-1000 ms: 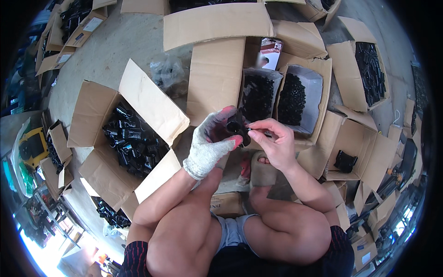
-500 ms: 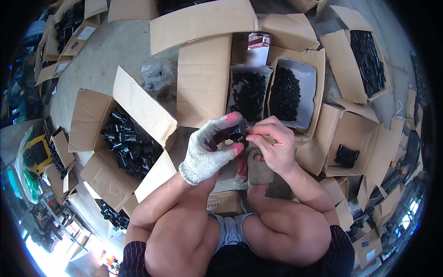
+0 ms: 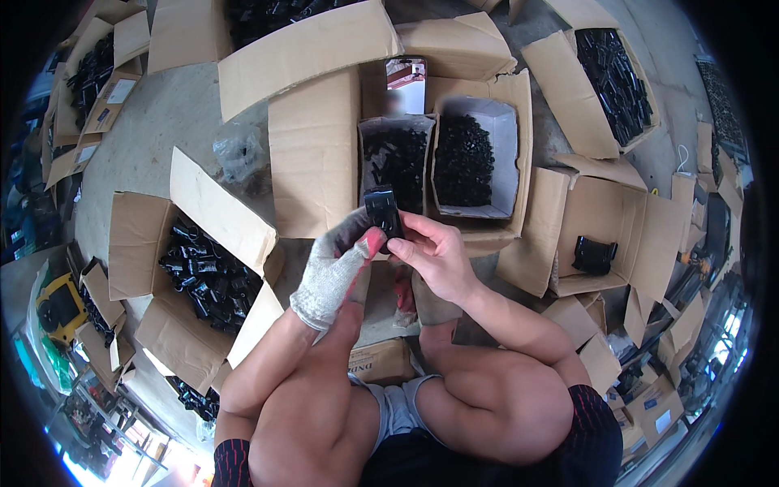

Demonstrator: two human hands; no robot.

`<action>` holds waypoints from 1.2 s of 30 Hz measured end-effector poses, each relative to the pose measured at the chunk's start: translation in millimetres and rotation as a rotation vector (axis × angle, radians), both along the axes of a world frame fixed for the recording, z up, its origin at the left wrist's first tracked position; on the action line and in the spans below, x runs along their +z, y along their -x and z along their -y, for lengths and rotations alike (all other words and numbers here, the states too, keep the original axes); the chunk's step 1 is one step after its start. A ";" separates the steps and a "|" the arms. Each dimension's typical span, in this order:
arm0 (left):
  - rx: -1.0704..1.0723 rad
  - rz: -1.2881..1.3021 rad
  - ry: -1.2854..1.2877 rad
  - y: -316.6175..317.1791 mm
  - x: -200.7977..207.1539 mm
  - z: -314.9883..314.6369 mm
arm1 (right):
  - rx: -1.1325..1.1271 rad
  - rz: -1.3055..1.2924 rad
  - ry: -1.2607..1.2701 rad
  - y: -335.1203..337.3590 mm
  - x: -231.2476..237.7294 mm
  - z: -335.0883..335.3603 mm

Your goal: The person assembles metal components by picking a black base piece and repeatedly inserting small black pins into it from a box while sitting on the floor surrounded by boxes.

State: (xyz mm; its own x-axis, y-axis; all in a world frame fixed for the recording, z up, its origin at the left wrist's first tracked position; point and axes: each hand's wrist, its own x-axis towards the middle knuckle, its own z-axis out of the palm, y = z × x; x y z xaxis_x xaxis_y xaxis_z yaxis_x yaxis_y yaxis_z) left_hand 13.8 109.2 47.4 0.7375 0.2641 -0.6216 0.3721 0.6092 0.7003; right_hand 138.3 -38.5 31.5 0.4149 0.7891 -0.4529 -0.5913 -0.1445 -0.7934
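Note:
My left hand [image 3: 331, 274], in a grey knitted glove with red fingertips, grips a glossy black plastic-looking part [image 3: 380, 209] with a curved, clip-like top. My bare right hand [image 3: 438, 258] pinches the lower right side of the same part with thumb and fingers. The part stands roughly upright between both hands; its lower end is partly hidden by my fingers. Just beyond it, a small lined box [image 3: 364, 193] holds small black pieces. A second lined box [image 3: 505, 172] beside it holds more small black pieces.
At left, an open carton [image 3: 139, 252] holds a heap of glossy black parts [image 3: 213, 276]. At right, another carton [image 3: 621, 207] contains a few black parts [image 3: 595, 256]. A phone [image 3: 407, 85] leans behind the small boxes. A clear plastic bag [image 3: 237, 156] lies on the floor.
The black part has turned so its curved top points up and away from me. My right fingers have moved from its side to a lower grip. The whole view has shifted.

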 end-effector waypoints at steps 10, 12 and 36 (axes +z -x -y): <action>0.204 0.047 0.279 6.8 -14.4 8.1 | -0.008 1.107 0.474 -87.1 -11.9 -4.4; 0.204 0.034 0.242 12.3 -20.9 5.7 | 0.051 1.279 0.610 -125.3 -53.5 6.1; 0.185 -0.001 0.160 21.4 -33.5 12.3 | 0.493 1.661 0.719 -148.7 -114.8 5.4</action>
State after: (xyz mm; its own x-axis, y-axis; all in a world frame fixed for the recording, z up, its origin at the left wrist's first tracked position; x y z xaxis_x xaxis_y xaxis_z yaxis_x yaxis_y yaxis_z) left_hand -7.5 96.9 13.9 0.6850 0.2929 -0.6670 0.2445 0.7701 0.5893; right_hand 287.0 -43.9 -83.3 0.5471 0.8260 -0.1355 0.8110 -0.5631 -0.1585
